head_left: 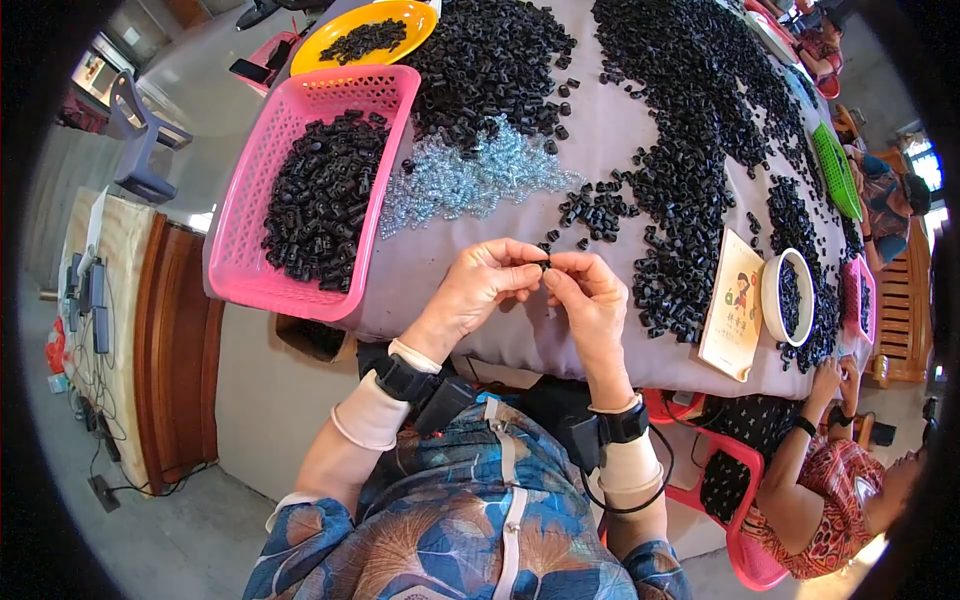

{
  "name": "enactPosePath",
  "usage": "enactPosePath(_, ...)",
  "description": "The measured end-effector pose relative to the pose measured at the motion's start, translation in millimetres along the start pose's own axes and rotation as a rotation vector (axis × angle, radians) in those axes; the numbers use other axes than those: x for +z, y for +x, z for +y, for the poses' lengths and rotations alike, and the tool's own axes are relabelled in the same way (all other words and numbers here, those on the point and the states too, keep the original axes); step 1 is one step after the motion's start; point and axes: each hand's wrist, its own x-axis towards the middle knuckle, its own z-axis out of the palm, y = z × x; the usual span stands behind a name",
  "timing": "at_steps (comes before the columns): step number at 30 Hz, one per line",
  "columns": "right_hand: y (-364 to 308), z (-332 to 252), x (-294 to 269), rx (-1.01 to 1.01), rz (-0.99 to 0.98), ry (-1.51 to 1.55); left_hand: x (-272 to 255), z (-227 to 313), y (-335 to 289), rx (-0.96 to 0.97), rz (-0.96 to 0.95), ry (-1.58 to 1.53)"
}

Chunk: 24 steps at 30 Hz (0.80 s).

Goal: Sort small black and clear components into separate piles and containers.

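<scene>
Cloth (620,130) of pale grey covers our long table, strewn with black plastic parts (690,90) and a heap of clear ones (470,180). We pinch one small black piece (544,264) between our left hand (480,285) and right hand (590,300), above the table's near edge. Pink basket (245,255) sits left; a concrete floor (190,540) lies below.

A pink basket (250,215) holds black parts (325,195), beside pale blue clear pieces (470,180) on a grey cloth (610,140). The dish (340,30) is orange, the sleeve (440,520) blue-patterned.
</scene>
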Motion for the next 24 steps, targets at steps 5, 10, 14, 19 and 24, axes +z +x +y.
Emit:
enactPosePath(5,6,-5,-3,-0.336,-0.098,-0.335,-6,4,2,0.025,-0.046,0.060)
enactPosePath(10,21,-8,-36,-0.080,0.163,-0.259,-8,5,4,0.043,-0.024,0.023)
enactPosePath(14,19,-5,-48,-0.142,0.097,-0.500,-9,4,3,0.070,-0.016,-0.021)
enactPosePath(19,16,-4,-34,-0.243,0.027,-0.719,-6,4,2,0.065,-0.038,0.024)
enactPosePath(24,19,-3,-24,-0.316,-0.009,-0.916,-5,2,0,0.037,-0.014,0.083)
